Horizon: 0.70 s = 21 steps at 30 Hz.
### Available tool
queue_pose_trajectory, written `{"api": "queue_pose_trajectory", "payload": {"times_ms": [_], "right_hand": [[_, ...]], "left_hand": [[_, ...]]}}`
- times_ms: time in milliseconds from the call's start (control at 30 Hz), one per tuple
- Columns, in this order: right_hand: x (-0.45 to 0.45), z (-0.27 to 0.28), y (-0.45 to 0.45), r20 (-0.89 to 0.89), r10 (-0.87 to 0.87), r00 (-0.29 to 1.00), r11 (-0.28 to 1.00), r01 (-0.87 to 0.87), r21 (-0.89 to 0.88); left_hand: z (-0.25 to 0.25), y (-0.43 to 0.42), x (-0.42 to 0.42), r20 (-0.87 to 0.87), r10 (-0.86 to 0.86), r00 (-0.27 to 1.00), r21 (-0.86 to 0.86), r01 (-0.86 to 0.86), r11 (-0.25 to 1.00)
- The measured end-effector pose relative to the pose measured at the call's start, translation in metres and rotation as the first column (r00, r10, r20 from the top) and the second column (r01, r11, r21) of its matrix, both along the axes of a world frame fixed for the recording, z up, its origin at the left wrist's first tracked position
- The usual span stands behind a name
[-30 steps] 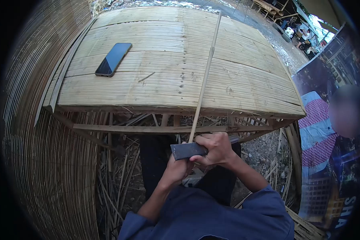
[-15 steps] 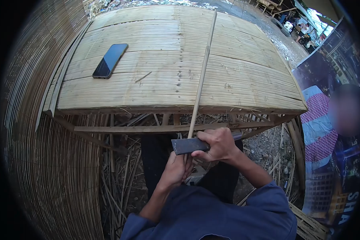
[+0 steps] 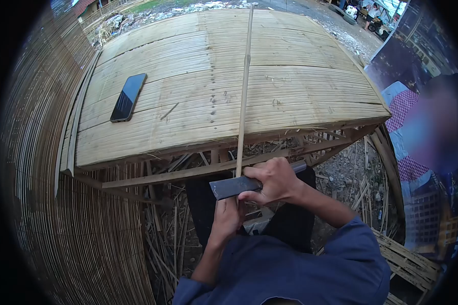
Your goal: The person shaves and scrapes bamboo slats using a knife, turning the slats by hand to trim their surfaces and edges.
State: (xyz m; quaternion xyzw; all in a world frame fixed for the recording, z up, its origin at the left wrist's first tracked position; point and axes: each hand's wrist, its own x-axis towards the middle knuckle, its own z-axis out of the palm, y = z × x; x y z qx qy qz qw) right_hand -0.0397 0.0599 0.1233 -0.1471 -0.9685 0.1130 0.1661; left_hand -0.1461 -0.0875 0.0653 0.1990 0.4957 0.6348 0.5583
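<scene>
Against the earlier frames, the view has swung: the table (image 3: 315, 91) now sits aslant, its left near corner lower than its right, and more ground shows beyond its far left corner. The phone (image 3: 129, 98) and the small sliver (image 3: 169, 111) keep their places on the tabletop. The hold is much the same as half a second ago. The right hand (image 3: 274, 180) is clenched around the dark blade (image 3: 226, 188), which lies crosswise over the bamboo stick (image 3: 243, 101), its broad end to the left. The left hand (image 3: 226, 218) is curled around the stick's near part, just below the blade; its fingertips are partly hidden.

The stick runs away from the hands, crosses the table's near edge and reaches the far edge. Both hands are on the near side of that edge, above the dark-clad legs (image 3: 292, 223). Right of the stick the tabletop is open apart from thin shavings; left of it, the sliver and then the phone take up room. A slatted screen (image 3: 86, 229) borders the left side, and a printed banner (image 3: 427, 208) hangs on the right.
</scene>
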Motion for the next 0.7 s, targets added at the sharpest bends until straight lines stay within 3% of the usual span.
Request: {"api": "queue_pose_trajectory", "payload": {"times_ms": [100, 133, 167, 233, 267, 367, 400, 500, 533, 633, 700], "right_hand": [[0.005, 0.004, -0.010, 0.002, -0.023, 1.000, 0.999, 0.023, 0.043], [0.007, 0.002, -0.006, 0.003, -0.015, 1.000, 0.999, 0.015, 0.041], [0.009, -0.002, -0.002, 0.009, -0.010, 1.000, 0.999, 0.010, 0.030], [0.012, -0.002, 0.013, -0.117, -0.179, 0.977, 0.984, 0.174, -0.046], [0.012, -0.003, 0.013, -0.129, -0.201, 0.971, 0.980, 0.196, -0.044], [0.018, -0.004, -0.010, 0.029, -0.028, 0.999, 0.999, 0.028, -0.028], [0.018, -0.008, -0.005, 0.005, -0.039, 0.999, 0.996, 0.040, -0.074], [0.013, -0.011, 0.000, -0.107, -0.102, 0.989, 0.992, 0.094, -0.080], [0.016, -0.013, -0.005, -0.092, -0.094, 0.991, 0.993, 0.086, -0.084], [0.019, -0.019, -0.016, -0.077, -0.076, 0.994, 0.995, 0.071, -0.077], [0.018, -0.023, -0.009, -0.134, -0.105, 0.986, 0.990, 0.090, -0.112]], "left_hand": [[-0.006, -0.007, -0.005, -0.021, -0.083, 0.996, -0.044, 0.082, 0.996], [-0.012, -0.002, 0.003, -0.259, 0.055, 0.964, 0.046, -0.045, 0.998], [-0.013, -0.002, 0.002, -0.385, 0.060, 0.921, 0.013, -0.059, 0.998], [-0.003, 0.001, 0.004, -0.607, 0.048, 0.794, -0.044, -0.094, 0.995], [0.012, 0.002, 0.008, -0.496, 0.039, 0.867, -0.115, -0.110, 0.987], [-0.003, 0.002, 0.017, -0.499, 0.176, 0.848, -0.003, -0.205, 0.979], [-0.002, 0.007, 0.015, -0.522, 0.203, 0.829, 0.040, -0.214, 0.976], [0.016, 0.008, 0.005, -0.512, 0.116, 0.851, -0.063, -0.172, 0.983], [0.001, 0.007, -0.002, -0.514, 0.099, 0.852, -0.017, -0.126, 0.992], [-0.022, -0.001, 0.010, -0.556, 0.237, 0.797, 0.121, -0.204, 0.971], [-0.016, -0.004, -0.001, -0.591, 0.124, 0.797, 0.018, -0.140, 0.990]]}}
